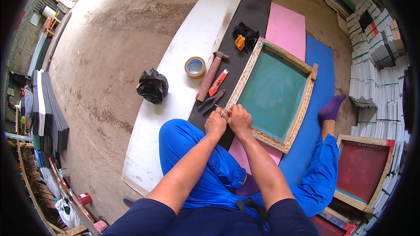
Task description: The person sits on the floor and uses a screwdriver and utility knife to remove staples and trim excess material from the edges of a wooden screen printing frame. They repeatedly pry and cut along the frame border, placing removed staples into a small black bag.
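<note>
Hands working close together at the near left corner of the wooden-framed printing screen with green mesh [273, 94], lying flat on the blue, pink and black foam sheets [321, 57] on the concrete floor. Left hand [215, 123] curled shut, seemingly gripping a small red-handled tool [224, 109] whose tip is poking out toward the frame edge; exact grasp partly hidden. Right hand [240, 119] closed too, pressing down on the frame's corner, knuckles touching the left hand.

Judging from this: prying or picking at something along the frame's wooden edge, probably a staple or a tack, with the step looking underway rather than finished. Next move likely calling for steady leverage at that corner while bracing the frame against sliding.

Lying just beyond the hands on the black sheet: dark pliers [211, 102], a red utility knife [218, 82], a wooden-handled hammer [211, 75], and a roll of brown tape [195, 67] on the white board [192, 35]. Sitting further left on the floor: a crumpled black plastic bag [152, 86].
</note>
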`<state>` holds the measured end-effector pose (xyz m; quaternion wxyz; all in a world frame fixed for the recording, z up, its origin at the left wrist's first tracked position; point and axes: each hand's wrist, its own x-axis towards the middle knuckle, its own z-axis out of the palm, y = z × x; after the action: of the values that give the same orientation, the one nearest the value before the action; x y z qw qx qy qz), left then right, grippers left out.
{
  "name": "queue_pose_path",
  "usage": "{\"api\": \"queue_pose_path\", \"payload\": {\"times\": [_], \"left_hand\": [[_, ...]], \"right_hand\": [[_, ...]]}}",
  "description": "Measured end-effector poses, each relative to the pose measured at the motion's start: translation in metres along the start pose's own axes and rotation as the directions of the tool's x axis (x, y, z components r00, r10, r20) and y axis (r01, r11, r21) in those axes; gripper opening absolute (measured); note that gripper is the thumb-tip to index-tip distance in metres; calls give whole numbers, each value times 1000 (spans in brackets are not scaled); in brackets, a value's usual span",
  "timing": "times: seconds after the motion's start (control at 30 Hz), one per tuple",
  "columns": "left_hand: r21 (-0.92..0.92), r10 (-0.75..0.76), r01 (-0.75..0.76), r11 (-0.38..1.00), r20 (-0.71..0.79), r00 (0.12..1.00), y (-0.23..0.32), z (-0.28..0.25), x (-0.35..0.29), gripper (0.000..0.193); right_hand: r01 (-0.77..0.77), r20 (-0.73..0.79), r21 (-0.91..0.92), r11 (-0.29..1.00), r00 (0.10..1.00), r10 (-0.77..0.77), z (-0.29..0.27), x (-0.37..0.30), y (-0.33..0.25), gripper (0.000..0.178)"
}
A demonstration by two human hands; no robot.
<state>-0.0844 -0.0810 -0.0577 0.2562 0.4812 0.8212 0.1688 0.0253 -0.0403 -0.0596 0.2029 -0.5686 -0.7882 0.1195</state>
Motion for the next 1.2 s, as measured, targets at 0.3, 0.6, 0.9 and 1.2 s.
{"api": "queue_pose_path", "payload": {"times": [0.3,0.6,0.9,1.2], "left_hand": [[-56,0,0,998,0,1000,3,-3,-2,18],[-124,-47,50,991,28,999,3,-5,-2,18],[-98,-91,95,991,49,995,1,-3,3,17],[80,48,-34,996,-179,983,4,10,3,21]], "right_hand": [[-219,64,60,974,975,215,-22,45,21,20],[13,126,207,978,991,-40,-26,4,20,40],[162,63,148,976,983,-173,-16,6,20,26],[128,-50,201,971,992,-120,-4,14,10,4]]}}
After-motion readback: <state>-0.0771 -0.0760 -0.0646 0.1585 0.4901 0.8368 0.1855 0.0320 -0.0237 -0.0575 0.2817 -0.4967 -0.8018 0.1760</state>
